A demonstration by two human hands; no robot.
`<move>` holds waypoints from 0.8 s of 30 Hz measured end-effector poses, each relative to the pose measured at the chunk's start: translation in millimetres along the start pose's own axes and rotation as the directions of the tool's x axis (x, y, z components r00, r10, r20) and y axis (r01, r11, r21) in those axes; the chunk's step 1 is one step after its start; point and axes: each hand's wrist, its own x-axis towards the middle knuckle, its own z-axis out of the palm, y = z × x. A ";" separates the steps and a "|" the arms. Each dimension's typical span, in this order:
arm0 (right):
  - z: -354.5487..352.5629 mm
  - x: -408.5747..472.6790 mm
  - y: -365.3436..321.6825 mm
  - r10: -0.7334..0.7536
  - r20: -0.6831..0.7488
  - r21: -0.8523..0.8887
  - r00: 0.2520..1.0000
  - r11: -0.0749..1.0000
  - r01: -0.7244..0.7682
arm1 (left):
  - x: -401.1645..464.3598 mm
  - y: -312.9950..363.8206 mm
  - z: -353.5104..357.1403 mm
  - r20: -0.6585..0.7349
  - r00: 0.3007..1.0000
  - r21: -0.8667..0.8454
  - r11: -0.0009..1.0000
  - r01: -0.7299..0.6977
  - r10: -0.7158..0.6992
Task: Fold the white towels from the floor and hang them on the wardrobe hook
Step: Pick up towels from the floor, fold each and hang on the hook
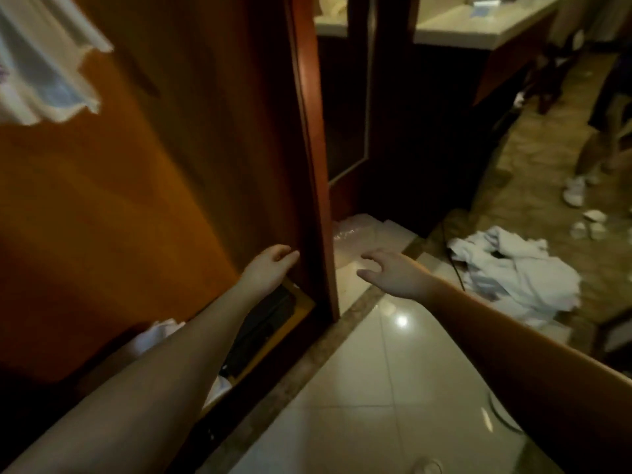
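A heap of crumpled white towels (516,271) lies on the floor at the right, where tile meets carpet. A white towel (44,70) hangs at the upper left against the brown wardrobe (171,165); the hook itself is hidden. My left hand (270,265) reaches out low beside the wardrobe's front edge, fingers loosely curled and holding nothing. My right hand (390,273) stretches forward over the tiles with fingers spread, empty, well to the left of the towel heap.
Another person's legs and white shoes (578,189) stand on the carpet at the far right. Small white items (588,224) lie near them. A pale counter (478,25) runs along the back. A clear plastic bag (352,237) sits by the wardrobe corner.
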 end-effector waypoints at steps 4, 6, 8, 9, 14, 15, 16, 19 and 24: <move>-2.7 -3.6 91.0 0.118 0.056 0.109 0.991 0.986 -0.124 | 42.5 38.5 81.9 0.056 0.997 0.030 0.999 0.045 -0.047; -4.6 -8.8 133.5 0.162 0.083 0.153 0.983 0.973 -0.173 | 62.2 56.0 121.9 0.096 0.994 0.041 0.998 0.045 -0.049; -6.7 -16.1 172.9 0.226 0.092 0.205 0.970 0.949 -0.241 | 77.6 71.1 159.7 0.140 0.989 0.046 0.998 0.046 -0.052; -8.2 -19.1 191.4 0.259 0.099 0.221 0.961 0.936 -0.275 | 84.2 77.8 177.2 0.163 0.985 0.051 0.998 0.046 -0.054; -15.7 -21.4 270.6 0.381 0.162 0.245 0.910 0.878 -0.411 | 120.0 106.1 248.1 0.266 0.960 0.109 0.993 0.055 -0.082; -16.8 -19.8 284.7 0.403 0.173 0.246 0.899 0.866 -0.436 | 129.7 110.5 260.2 0.283 0.955 0.137 0.990 0.047 -0.084; -17.4 -17.5 298.3 0.423 0.183 0.241 0.887 0.856 -0.458 | 139.8 114.7 272.1 0.302 0.949 0.164 0.986 0.039 -0.087; -17.7 -8.0 335.5 0.473 0.224 0.219 0.852 0.828 -0.516 | 174.1 123.4 308.1 0.362 0.925 0.226 0.974 0.032 -0.114; -21.5 21.8 405.8 0.551 0.271 0.163 0.789 0.781 -0.602 | 250.9 138.2 368.5 0.451 0.883 0.273 0.962 0.004 -0.132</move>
